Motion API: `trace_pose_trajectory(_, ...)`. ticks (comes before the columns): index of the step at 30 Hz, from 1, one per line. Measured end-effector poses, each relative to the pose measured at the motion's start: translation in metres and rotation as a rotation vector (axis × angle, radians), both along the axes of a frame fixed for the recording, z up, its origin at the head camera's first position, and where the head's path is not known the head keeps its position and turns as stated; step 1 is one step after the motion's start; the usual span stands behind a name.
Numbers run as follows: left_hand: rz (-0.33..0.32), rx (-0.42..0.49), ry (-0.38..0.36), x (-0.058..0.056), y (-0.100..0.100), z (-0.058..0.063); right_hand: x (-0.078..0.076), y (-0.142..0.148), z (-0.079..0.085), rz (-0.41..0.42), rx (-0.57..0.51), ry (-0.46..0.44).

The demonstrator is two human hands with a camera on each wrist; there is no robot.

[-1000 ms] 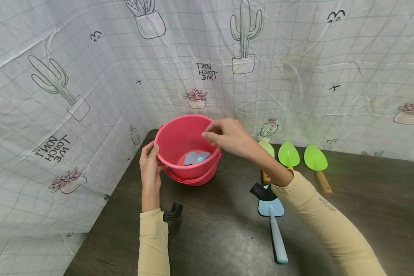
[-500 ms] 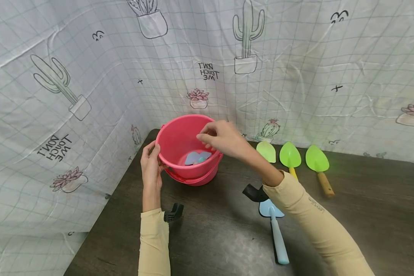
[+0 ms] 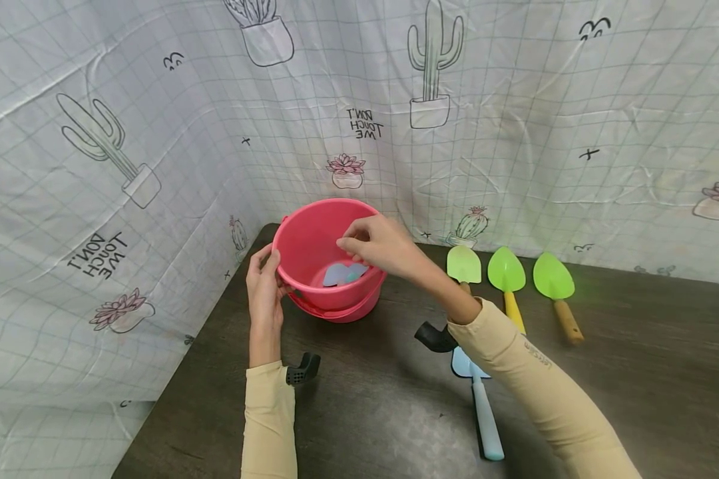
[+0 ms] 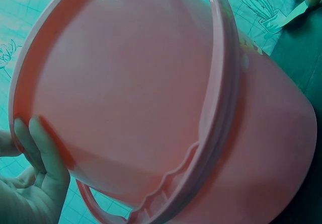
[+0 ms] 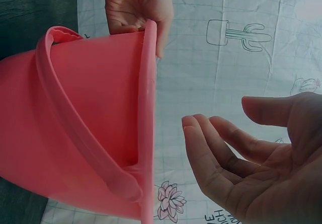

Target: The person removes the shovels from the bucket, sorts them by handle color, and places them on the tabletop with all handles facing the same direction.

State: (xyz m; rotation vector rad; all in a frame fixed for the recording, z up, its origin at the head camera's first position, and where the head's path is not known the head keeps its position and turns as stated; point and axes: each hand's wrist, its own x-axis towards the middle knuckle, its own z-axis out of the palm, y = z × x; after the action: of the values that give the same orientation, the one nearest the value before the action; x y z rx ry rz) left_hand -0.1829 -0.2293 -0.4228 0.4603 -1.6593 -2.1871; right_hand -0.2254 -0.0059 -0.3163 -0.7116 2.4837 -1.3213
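Pink bucket (image 3: 311, 236) held at the rim by left hand (image 3: 263, 286); right hand (image 3: 380, 246) over its mouth, nothing held

Grip, left hand: it pinches the pink bucket's left rim, with digits visible on the inner wall in the left wrist view. Grip, right hand: fingers loosely bent, a moderate gap to the thumb, nothing between them. It hovers over the right side of the bucket's mouth, with no contact on the rim seen.

Contents: a pale lavender blade (image 3: 337, 273) and a small teal piece (image 3: 353, 273) lie low inside the bucket, partly hidden by its front rim; their full shapes cannot be told. The bucket's handle (image 5: 80, 128) hangs down its outer wall. Whether the base sits flat cannot be confirmed.

Surroundings: a pale-green trowel (image 3: 464, 264), a yellow-handled trowel (image 3: 506, 269) and a wooden-handled trowel (image 3: 553, 276) lie in a row to the right of the bucket; a blue trowel (image 3: 485, 419) lies to its front right.

Assessment: in my judgement the left hand's hold should stay firm without pulling, since a tug could tip the bucket. The right hand would best pass well inside the rim, wrist high, so that neither knuckles nor sleeve (image 3: 533, 379) catch the edge.
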Motion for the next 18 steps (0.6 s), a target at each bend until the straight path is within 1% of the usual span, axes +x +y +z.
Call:
trace_pose_trajectory(7, 0.000, 0.007, 0.006, 0.000, 0.000, 0.001, -0.001, -0.003, -0.005, 0.031, -0.022, -0.032)
trace_pose_trajectory(18, 0.001, -0.005, -0.002, 0.000, 0.000, 0.000, -0.003, -0.008, -0.013, 0.045, 0.012, -0.018)
